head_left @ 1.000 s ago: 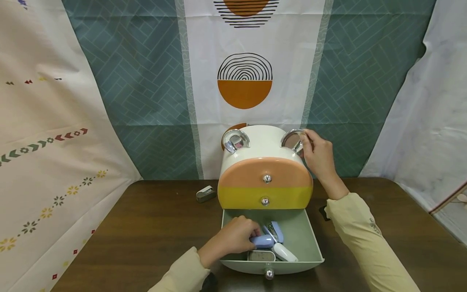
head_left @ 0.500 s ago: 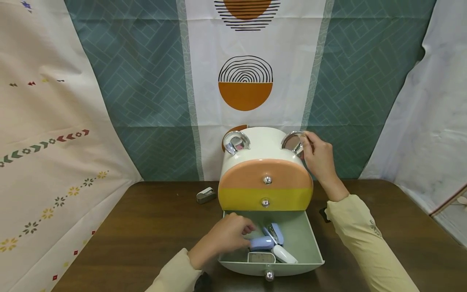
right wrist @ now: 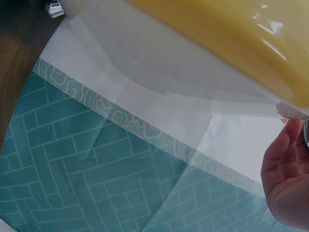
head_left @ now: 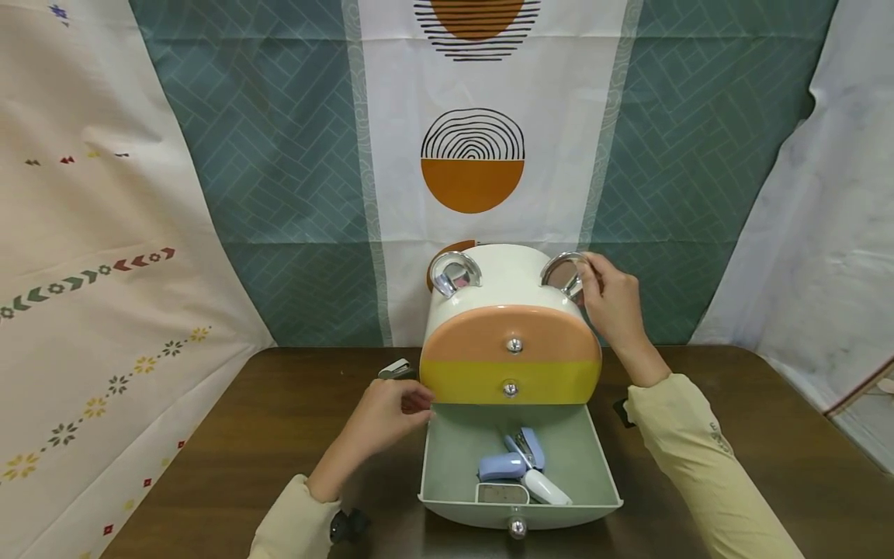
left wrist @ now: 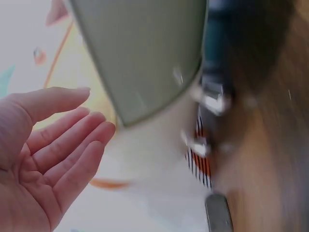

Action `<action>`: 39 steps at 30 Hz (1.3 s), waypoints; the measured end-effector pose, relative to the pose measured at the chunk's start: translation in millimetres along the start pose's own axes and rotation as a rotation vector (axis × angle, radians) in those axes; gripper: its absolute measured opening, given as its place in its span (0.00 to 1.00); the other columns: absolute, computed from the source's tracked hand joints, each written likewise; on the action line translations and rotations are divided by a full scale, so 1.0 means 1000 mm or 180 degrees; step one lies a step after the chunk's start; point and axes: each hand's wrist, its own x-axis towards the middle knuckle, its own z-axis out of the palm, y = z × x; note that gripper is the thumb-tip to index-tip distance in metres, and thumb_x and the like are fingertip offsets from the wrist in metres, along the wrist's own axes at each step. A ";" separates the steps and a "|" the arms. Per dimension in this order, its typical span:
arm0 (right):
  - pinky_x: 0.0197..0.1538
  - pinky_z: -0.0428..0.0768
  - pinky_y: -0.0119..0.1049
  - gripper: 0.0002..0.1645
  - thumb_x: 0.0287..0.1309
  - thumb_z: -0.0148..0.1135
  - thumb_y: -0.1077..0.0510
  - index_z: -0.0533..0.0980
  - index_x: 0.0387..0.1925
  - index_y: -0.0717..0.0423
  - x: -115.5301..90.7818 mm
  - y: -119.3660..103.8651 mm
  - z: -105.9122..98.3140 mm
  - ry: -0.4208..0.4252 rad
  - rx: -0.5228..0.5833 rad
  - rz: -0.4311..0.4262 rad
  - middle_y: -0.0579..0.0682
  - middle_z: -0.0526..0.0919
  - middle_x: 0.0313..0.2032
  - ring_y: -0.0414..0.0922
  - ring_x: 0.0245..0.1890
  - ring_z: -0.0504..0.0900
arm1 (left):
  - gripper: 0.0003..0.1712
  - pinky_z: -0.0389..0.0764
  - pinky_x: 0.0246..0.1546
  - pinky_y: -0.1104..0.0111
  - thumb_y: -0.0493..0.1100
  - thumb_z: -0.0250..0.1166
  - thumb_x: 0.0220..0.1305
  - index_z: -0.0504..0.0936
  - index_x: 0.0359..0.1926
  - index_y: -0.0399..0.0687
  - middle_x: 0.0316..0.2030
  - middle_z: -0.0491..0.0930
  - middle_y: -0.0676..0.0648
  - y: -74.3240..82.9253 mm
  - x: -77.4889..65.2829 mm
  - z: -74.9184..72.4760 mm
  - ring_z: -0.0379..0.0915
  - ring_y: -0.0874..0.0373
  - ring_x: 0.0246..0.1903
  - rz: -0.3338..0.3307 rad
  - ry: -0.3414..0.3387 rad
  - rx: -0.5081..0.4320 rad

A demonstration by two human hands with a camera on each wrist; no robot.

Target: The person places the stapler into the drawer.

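Observation:
A rounded desktop drawer box (head_left: 510, 279) has a white body, orange and yellow drawer fronts and two ring-shaped silver ears. Its pale green bottom drawer (head_left: 573, 442) is pulled out. My right hand (head_left: 616, 307) holds the right silver ear (head_left: 562, 268). My left hand (head_left: 387, 415) is beside the drawer's left rear corner, with relaxed fingers and nothing in them. Just beyond it lies a small grey stapler (head_left: 395, 369), partly covered by the hand. In the drawer are a periwinkle rounded item (head_left: 501, 466), a blue stapler (head_left: 531, 448), a white rounded item (head_left: 546, 487) and a grey white-rimmed case (head_left: 501, 494).
The dark wooden table (head_left: 279, 435) extends on both sides of the box. A small black object (head_left: 623, 412) lies by the right sleeve. Patterned cloth (head_left: 286, 194) hangs close behind.
My left hand has let go of the periwinkle item, come out of the drawer and moved left and away from me toward the grey stapler. My right hand stays on the ear.

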 end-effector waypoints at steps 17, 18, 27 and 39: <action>0.20 0.66 0.29 0.13 0.62 0.50 0.64 0.75 0.43 0.69 -0.003 0.000 -0.001 -0.0064 -0.0010 0.0018 0.55 0.75 0.13 0.26 0.12 0.66 | 0.19 0.77 0.38 0.58 0.38 0.69 0.48 0.80 0.42 0.33 0.37 0.81 0.37 -0.098 0.022 -0.007 0.78 0.47 0.37 -0.1142 0.0550 0.0121; 0.20 0.66 0.29 0.13 0.62 0.50 0.64 0.75 0.43 0.69 -0.002 0.000 -0.001 -0.0059 -0.0009 0.0005 0.55 0.75 0.13 0.26 0.12 0.65 | 0.20 0.76 0.38 0.57 0.39 0.69 0.48 0.79 0.43 0.32 0.38 0.81 0.37 -0.102 0.024 -0.005 0.78 0.46 0.38 -0.1182 0.0510 0.0146; 0.20 0.66 0.29 0.13 0.62 0.50 0.64 0.75 0.43 0.69 -0.001 0.000 0.000 -0.0033 -0.0015 0.0013 0.55 0.75 0.13 0.26 0.12 0.65 | 0.26 0.72 0.41 0.51 0.41 0.69 0.44 0.78 0.45 0.31 0.41 0.79 0.35 -0.116 0.042 0.004 0.74 0.44 0.38 -0.1397 0.0232 0.0646; 0.20 0.66 0.28 0.13 0.62 0.50 0.64 0.76 0.43 0.68 -0.001 0.000 0.000 -0.0017 -0.0017 0.0022 0.56 0.75 0.13 0.27 0.12 0.66 | 0.19 0.74 0.34 0.54 0.39 0.71 0.42 0.82 0.38 0.33 0.31 0.82 0.41 -0.125 0.046 0.010 0.74 0.50 0.27 -0.1554 0.0164 0.0769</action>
